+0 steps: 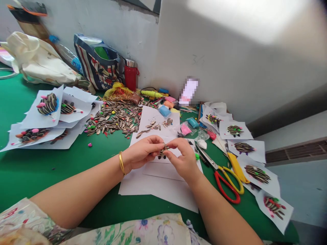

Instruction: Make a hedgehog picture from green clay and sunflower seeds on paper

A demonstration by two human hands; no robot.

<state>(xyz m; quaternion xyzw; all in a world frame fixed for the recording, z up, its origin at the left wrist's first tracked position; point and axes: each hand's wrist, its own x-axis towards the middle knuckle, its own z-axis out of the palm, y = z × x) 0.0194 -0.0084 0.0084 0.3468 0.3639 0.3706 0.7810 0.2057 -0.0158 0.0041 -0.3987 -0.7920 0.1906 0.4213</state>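
Both my hands meet over white paper sheets (163,183) on the green table (51,163). My left hand (143,151), with a gold bangle at the wrist, and my right hand (182,156) pinch a small clump of striped sunflower seeds (162,151) between their fingertips, just above the paper. A few loose seeds (155,126) lie on the sheet beyond my hands. A big pile of sunflower seeds (114,117) with coloured clay bits spreads behind them.
Red-and-yellow scissors (227,177) lie right of my right hand. Paper cards with seed figures sit at left (47,105) and along the right edge (258,173). Clay blocks (165,110), a red bottle (130,76), a striped bag (99,64) and a wall stand behind.
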